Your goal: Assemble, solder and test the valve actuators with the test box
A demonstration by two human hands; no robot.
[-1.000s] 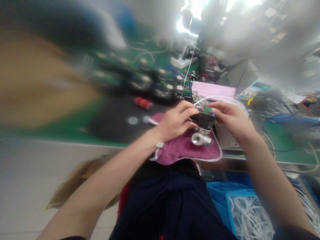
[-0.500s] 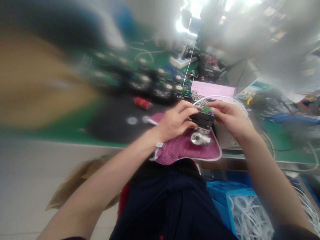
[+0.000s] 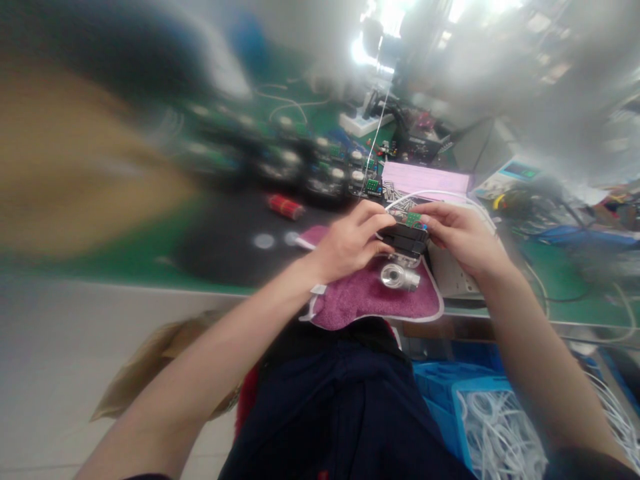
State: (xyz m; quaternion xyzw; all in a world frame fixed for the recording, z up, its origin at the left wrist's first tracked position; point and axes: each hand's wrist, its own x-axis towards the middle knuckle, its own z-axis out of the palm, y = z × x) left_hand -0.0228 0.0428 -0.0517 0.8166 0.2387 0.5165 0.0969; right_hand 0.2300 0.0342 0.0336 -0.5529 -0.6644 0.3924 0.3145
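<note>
Work seems at a fine-positioning step: left hand pinches a black rectangular housing, silver metal fitting on its near side, over purple cloth. Right hand touches its small green circuit board; whether pinching, I cannot tell. Next calls for steadiness.

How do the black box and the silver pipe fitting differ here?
The black box is dark and boxy, while the silver pipe fitting is shiny and rounded.
The box has a green circuit board at its top; the fitting shows a round opening.
The left hand grips the box, whereas neither hand touches the fitting.
Both sit close together in view.
</note>
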